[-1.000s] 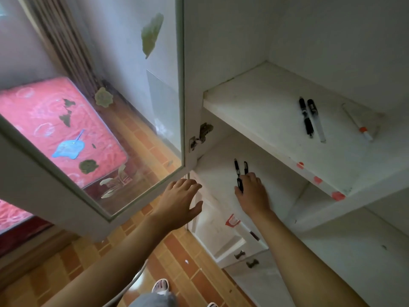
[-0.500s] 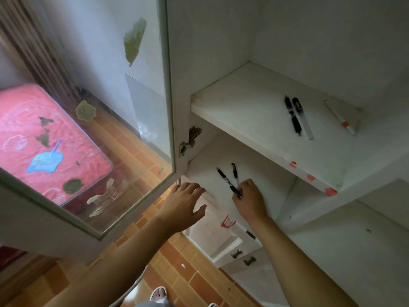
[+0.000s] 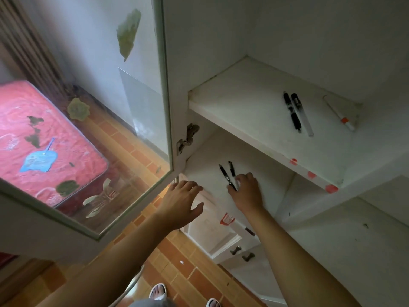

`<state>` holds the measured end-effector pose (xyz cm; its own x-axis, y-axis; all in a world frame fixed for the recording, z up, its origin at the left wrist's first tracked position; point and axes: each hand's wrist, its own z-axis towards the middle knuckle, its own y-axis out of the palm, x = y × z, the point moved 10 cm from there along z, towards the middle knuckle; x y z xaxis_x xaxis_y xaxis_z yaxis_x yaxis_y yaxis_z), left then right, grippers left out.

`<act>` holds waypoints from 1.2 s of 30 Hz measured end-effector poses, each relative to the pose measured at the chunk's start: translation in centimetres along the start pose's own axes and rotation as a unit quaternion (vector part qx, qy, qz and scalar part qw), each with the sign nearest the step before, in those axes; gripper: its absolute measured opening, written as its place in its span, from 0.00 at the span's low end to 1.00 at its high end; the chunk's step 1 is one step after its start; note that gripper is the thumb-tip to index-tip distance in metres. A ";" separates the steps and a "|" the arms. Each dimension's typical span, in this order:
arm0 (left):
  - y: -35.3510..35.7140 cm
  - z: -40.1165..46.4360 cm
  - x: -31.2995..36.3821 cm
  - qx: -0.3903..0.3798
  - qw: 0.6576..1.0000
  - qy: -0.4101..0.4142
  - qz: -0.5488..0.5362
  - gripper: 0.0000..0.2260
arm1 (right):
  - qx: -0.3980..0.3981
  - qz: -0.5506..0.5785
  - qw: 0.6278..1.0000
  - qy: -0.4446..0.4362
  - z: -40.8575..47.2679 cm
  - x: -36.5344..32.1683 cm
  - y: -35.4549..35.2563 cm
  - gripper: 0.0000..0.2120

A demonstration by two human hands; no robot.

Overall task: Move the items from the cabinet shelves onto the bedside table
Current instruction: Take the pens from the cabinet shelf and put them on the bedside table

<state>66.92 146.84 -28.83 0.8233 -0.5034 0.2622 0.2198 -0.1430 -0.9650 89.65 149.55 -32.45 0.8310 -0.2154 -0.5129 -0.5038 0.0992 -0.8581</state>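
Two black pens [image 3: 228, 175] on the lower cabinet shelf [image 3: 205, 173], fanned apart at their far ends and converging under the right hand [image 3: 246, 192]. Right fingertips [image 3: 232, 189] curled down onto the near ends of both pens; cannot tell whether actually pinching them or merely pressing on them. Left hand [image 3: 180, 203] just beside, off the front edge of that same shelf, fingers spread and relaxed, holding nothing, thumb angled toward the right hand.

On the upper shelf [image 3: 243, 103], well apart from both hands: one black pen [image 3: 292, 111] and one clear-barrelled pen with a black cap [image 3: 302, 115] lying side by side, touching or nearly so. Farther right, near the shelf's back corner, a white marker with an orange band [image 3: 339, 114].

Red dot stickers [image 3: 311, 174] along the upper shelf's front edge. Glass cabinet door [image 3: 88, 129] swung open at left on a metal hinge [image 3: 188, 138], with leaf-shaped stickers on the pane. Through the glass, a red mattress [image 3: 33, 140] and orange floor tiles [image 3: 177, 273]. Below the shelves, white drawers with dark knobs [image 3: 235, 250]. White sandals [image 3: 158, 290] at bottom edge.
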 end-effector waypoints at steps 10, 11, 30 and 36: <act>0.4 0.6 0.3 -0.007 1.000 0.019 0.004 0.26 | -0.032 0.020 0.998 -0.057 -1.9 -0.8 1.2 0.09; 0.7 1.0 0.7 -0.011 1.000 0.027 0.004 0.26 | -0.039 0.019 0.997 -0.065 -2.2 -0.7 1.2 0.09; 4.4 5.9 5.7 0.004 0.992 0.124 0.028 0.17 | -0.053 -0.028 0.995 -0.077 -5.4 2.8 0.0 0.20; 4.4 5.7 5.5 0.023 0.992 0.121 0.034 0.15 | -0.046 -0.045 0.994 -0.092 -5.8 3.0 -0.4 0.14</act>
<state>75.38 148.27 -31.64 0.6883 -0.7014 0.1849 0.1958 -0.0658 -0.9784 90.97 143.27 -33.46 0.8980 -0.0378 -0.4384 -0.4389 -0.0037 -0.8985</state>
